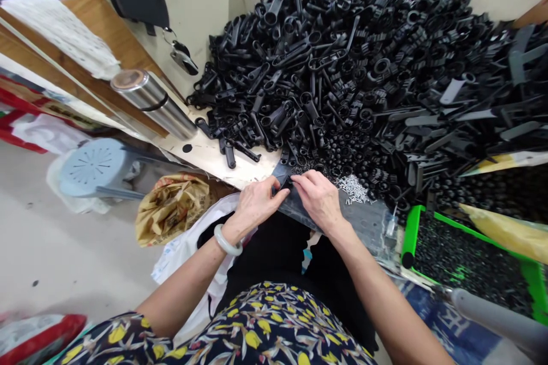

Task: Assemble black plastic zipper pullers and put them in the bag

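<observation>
Close together at the table's front edge, both my hands work over a dark grey mat (pixel 363 222). My left hand (pixel 259 199) has thumb and fingers pinched around a small black plastic part (pixel 283 183), only partly visible. Beside it, my right hand (pixel 317 197) is closed in a pinch near the same part; what sits between its fingertips is too small to make out. Small silver metal pins (pixel 354 189) lie in a little pile just right of my right hand. Behind my hands rises a large heap of black plastic parts (pixel 291 63), many with ring-shaped ends.
A green bin (pixel 411 234) of tiny black pieces stands at the right, near a grey tube (pixel 492 311). A steel thermos (pixel 156 102) stands at the left. Beyond the table's left edge are a brown paper sack (pixel 171 208) and a blue stool (pixel 96 165).
</observation>
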{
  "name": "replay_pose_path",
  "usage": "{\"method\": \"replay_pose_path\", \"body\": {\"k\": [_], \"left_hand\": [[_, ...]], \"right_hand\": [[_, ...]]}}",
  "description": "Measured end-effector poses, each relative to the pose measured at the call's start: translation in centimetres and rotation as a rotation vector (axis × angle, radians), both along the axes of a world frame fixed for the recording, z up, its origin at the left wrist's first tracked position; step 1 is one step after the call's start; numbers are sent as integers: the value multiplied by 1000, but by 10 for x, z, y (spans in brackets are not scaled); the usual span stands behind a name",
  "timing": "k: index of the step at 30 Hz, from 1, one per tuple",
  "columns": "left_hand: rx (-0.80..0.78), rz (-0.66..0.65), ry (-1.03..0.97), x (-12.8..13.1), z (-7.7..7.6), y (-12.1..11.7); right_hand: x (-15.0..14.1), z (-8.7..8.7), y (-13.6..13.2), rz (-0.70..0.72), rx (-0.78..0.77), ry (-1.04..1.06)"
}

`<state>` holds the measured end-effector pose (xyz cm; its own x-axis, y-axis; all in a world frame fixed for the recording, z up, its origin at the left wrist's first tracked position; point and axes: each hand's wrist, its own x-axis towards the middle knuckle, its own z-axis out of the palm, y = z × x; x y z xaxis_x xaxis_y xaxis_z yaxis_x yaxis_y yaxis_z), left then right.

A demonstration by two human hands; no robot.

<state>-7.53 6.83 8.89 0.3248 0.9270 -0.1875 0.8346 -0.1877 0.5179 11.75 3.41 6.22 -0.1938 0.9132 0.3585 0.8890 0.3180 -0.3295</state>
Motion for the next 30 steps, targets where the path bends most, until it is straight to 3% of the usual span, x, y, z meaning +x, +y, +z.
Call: {"method": "replay_pose_path", "body": {"k": [4,8,10,14,17,22,30], "left_hand": [[8,-3,-39,5,1,2],[-60,-5,-245,4,1,8],[-264,-9,-454,0,0,8],[-833,-83,-851,-7,6,-6],[-995,-89,-928,-4,12,-22],[-1043,-32,-943,9,5,-39],[-1011,107,-899,9,-11,-62]], "right_hand": [[3,5,20,202,-21,-172],[11,20,24,326,-27,-191],[15,28,19,387,0,-159],[23,41,1,483,54,-127],[31,43,-14,530,69,-118],[39,39,-30,589,88,-94],[23,26,-49,490,-26,-69]]}}
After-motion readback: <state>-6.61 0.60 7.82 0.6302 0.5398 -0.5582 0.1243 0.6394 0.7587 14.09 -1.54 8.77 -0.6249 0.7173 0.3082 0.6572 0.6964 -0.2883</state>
